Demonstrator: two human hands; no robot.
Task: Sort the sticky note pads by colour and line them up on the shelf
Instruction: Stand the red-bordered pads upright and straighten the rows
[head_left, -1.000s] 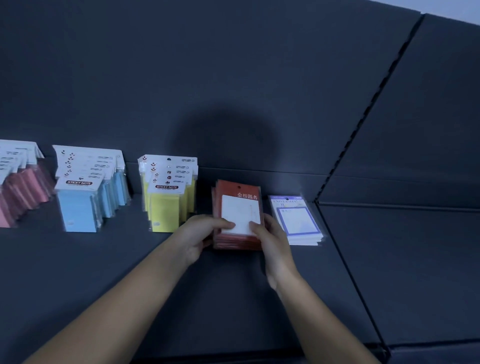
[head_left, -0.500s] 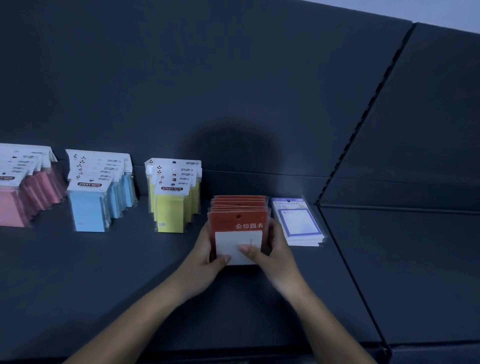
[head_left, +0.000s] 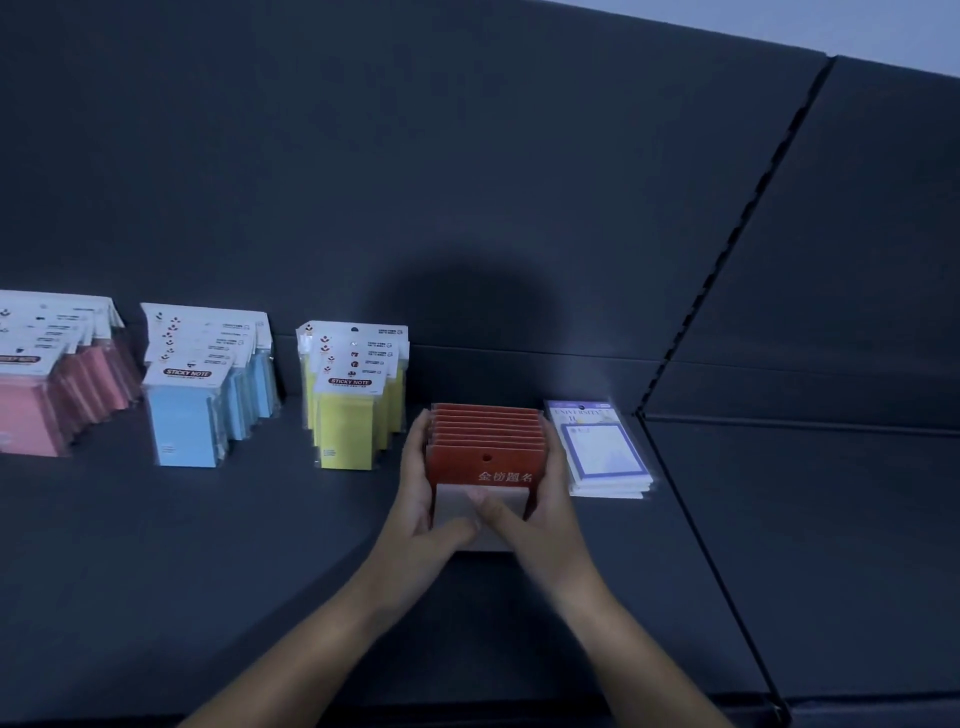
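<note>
A row of several red sticky note pads (head_left: 488, 457) stands upright on the dark shelf (head_left: 208, 545), the front pad showing gold characters and a white panel. My left hand (head_left: 423, 499) presses the row's left side and my right hand (head_left: 540, 499) its right side, both thumbs on the front pad. To the left stand rows of yellow pads (head_left: 353, 410), blue pads (head_left: 202, 400) and pink pads (head_left: 47, 395). A flat stack of white pads with a blue frame (head_left: 602, 452) lies just right of the red row.
The shelf's dark back panel (head_left: 467, 182) rises behind the pads. A slotted upright (head_left: 727, 249) divides this bay from the bay on the right (head_left: 805, 519). The shelf's front edge runs along the bottom of the view.
The red pads went from lying in a flat stack to standing upright in a row. Both hands shifted from the stack's top to its sides, squeezing the row together.
</note>
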